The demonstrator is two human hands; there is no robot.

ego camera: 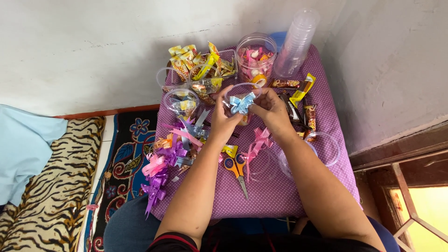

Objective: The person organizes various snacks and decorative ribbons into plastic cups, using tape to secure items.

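Left hand (223,116) and right hand (270,108) both pinch a light-blue ribbon bow (241,103) against a clear plastic cup (240,95), steadying it above the purple dotted table (275,196).

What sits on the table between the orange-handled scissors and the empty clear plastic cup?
A pink ribbon bow lies between the scissors and the cup, in the head view.

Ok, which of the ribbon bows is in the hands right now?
The light blue bow, pinched between both hands over a clear cup; the pink and purple bows lie loose on the table.
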